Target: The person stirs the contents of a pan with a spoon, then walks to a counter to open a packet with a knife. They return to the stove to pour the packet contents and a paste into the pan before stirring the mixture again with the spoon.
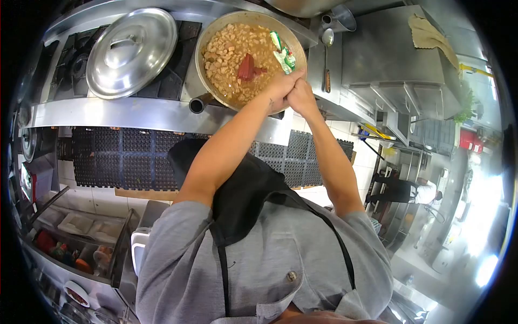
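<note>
pan [211, 32]: one, far centre
lid [131, 51]: one, far left
ladle [327, 54]: one, right of the pan
sachet [284, 56]: one, over the pan
cloth [429, 35]: one, far right
hands: two, left hand [280, 89] and right hand [301, 97]

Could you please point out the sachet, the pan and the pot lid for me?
sachet [284, 54]: head view, on its green-and-white body.
pan [198, 54]: head view, on its left rim.
pot lid [135, 59]: head view, on its domed top.

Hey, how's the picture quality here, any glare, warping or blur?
Head view: heavy fisheye warp bends the stove rail and blackens the corners. Glare washes out the far lower right. The pan, left hand and right hand look sharp and evenly lit. The lid shows soft reflections.
</note>
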A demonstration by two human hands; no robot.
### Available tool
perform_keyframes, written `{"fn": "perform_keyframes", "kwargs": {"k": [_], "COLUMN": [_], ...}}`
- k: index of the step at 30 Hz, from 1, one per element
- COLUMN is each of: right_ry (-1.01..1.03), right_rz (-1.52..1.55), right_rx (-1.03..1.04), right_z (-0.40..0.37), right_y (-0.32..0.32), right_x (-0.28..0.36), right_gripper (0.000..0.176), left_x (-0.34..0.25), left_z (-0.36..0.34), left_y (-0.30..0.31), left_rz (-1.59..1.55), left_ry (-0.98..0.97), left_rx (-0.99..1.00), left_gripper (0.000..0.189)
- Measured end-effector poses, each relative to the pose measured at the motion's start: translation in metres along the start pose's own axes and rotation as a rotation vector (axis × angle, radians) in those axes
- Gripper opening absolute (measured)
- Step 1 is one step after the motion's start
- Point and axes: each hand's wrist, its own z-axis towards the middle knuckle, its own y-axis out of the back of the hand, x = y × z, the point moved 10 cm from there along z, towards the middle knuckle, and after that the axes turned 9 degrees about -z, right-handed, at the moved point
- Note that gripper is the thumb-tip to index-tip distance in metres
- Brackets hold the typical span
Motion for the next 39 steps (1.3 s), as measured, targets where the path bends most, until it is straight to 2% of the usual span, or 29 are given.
{"fn": "perform_keyframes", "kwargs": {"k": [3, 4, 5, 6, 7, 9, 10, 12, 14, 16, 17, 18, 20, 28, 30, 32, 33, 35, 37, 39], "right_ry": [0.097, 0.099, -0.016, -0.131, -0.128, -0.290, -0.290, -0.260, -0.287, -0.311, -0.349, -0.385, -0.384, -0.415, -0.351, -0.386, -0.431, -0.460, -0.501, -0.475], "right_rz": [0.003, 0.004, 0.115, 0.225, 0.225, 0.615, 0.611, 0.822, 0.841, 0.857, 0.934, 1.010, 1.013, 0.974, 0.934, 0.969, 1.004, 1.030, 1.060, 0.945], "right_rx": [-0.010, -0.005, 0.042, 0.089, 0.090, 0.348, 0.346, 0.349, 0.347, 0.347, 0.339, 0.329, 0.341, 0.313, 0.268, 0.298, 0.325, 0.356, 0.390, 0.393], "right_z": [0.008, 0.011, 0.015, 0.015, 0.016, 0.002, 0.000, -0.007, -0.015, -0.021, -0.026, -0.028, -0.029, -0.029, -0.020, -0.017, -0.018, -0.015, -0.018, -0.018], "right_y": [-0.010, -0.016, -0.023, -0.031, -0.030, -0.050, -0.047, -0.046, -0.046, -0.047, -0.050, -0.052, -0.059, -0.068, -0.063, -0.063, -0.065, -0.063, -0.065, -0.058], "right_x": [-0.008, -0.014, -0.027, -0.040, -0.044, -0.048, -0.047, -0.035, -0.030, -0.027, -0.028, -0.029, -0.032, -0.032, -0.029, -0.029, -0.032, -0.036, -0.041, -0.037], "right_gripper": [0.030, 0.030, 0.029, 0.029, 0.029, 0.030, 0.030, 0.028, 0.026, 0.026, 0.025, 0.025, 0.026, 0.022, 0.020, 0.018, 0.016, 0.015, 0.014, 0.016], "left_x": [0.013, 0.023, 0.031, 0.033, 0.037, 0.038, 0.034, 0.036, 0.024, 0.016, 0.012, 0.012, 0.017, 0.013, 0.016, 0.013, 0.012, 0.014, 0.013, 0.011], "left_z": [0.011, 0.012, 0.009, 0.009, 0.009, 0.009, 0.013, 0.016, 0.021, 0.019, 0.018, 0.021, 0.027, 0.042, 0.044, 0.045, 0.042, 0.041, 0.029, 0.025], "left_y": [0.013, 0.009, 0.003, 0.005, 0.005, 0.006, 0.005, 0.003, 0.019, 0.021, 0.027, 0.027, 0.034, 0.046, 0.048, 0.047, 0.049, 0.032, 0.028, 0.027], "left_rz": [0.037, -0.026, -0.089, -0.091, -0.120, -0.150, -0.086, -0.022, 0.102, 0.203, 0.303, 0.302, 0.218, 0.202, 0.171, -0.055, -0.062, 0.047, 0.013, -0.017], "left_ry": [0.112, 0.191, 0.269, 0.267, 0.301, 0.336, 0.317, 0.303, 0.175, 0.132, 0.096, 0.094, 0.103, 0.077, 0.082, 0.024, 0.023, 0.115, 0.056, -0.006], "left_rx": [0.038, 0.116, 0.198, 0.196, 0.210, 0.227, 0.258, 0.289, 0.127, 0.046, -0.035, -0.034, -0.098, -0.246, -0.283, -0.348, -0.352, -0.156, -0.175, -0.194], "left_gripper": [0.041, 0.041, 0.041, 0.041, 0.042, 0.043, 0.043, 0.044, 0.042, 0.039, 0.037, 0.037, 0.033, 0.030, 0.027, 0.027, 0.027, 0.035, 0.036, 0.037]}}
